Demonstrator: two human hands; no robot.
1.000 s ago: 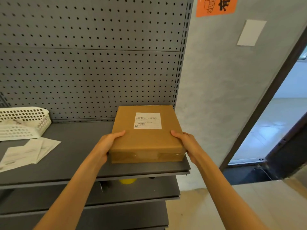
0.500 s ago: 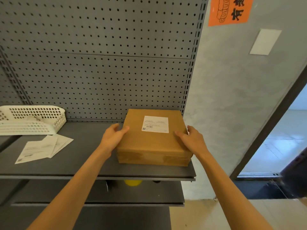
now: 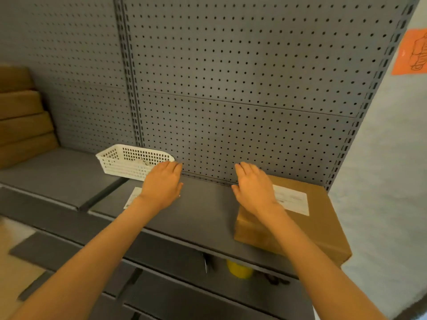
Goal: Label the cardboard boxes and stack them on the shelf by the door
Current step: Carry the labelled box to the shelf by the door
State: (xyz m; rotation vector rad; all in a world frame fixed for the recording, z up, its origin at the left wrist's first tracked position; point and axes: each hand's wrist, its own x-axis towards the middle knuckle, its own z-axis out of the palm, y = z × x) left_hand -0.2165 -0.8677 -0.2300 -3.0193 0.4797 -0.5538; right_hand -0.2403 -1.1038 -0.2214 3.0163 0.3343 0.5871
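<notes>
Both hands have released the cardboard box (image 3: 307, 227), which sits labelled at the right end of the shelf (image 3: 198, 213), its front corner overhanging the edge. Left hand (image 3: 161, 185) and right hand (image 3: 254, 188) hover flat, fingers straight and together, holding nothing.

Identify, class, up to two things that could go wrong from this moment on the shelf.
The labelled box sits at the shelf's right end with its near corner past the front edge; a knock could tip it off. The left hand hovers over loose paper sheets, which a careless sweep might push off.
</notes>
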